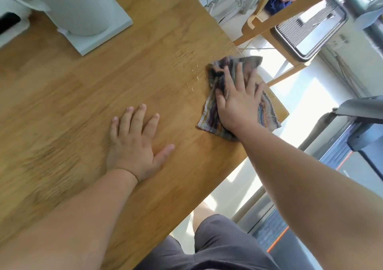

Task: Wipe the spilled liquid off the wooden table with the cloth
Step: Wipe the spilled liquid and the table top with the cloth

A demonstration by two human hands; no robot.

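**While drops glisten beside the cloth, press flat and sweep left**

Because my right grip lies flat on the cloth, fingers straight and spread and clamped on nothing, I judge that palm pressure does the work here, not a pinch. The cloth sits at the right edge of the wooden surface, bunched under my fingers, with its right side lapping over the edge. The spilled liquid shows as a thin scatter of drops just left of the cloth and a little farther off, so the wiping looks unfinished.

To do it well, I should draw the cloth left and far across those drops with an even palm. I should also keep the folds tucked under my hand so dry fabric meets the wet, and pull the liquid inward instead of off the edge.

My left grip rests flat on bare wood, fingers apart, holding nothing; it braces me.

I count two hands, one cloth, one patch of drops and one white appliance at the far left.
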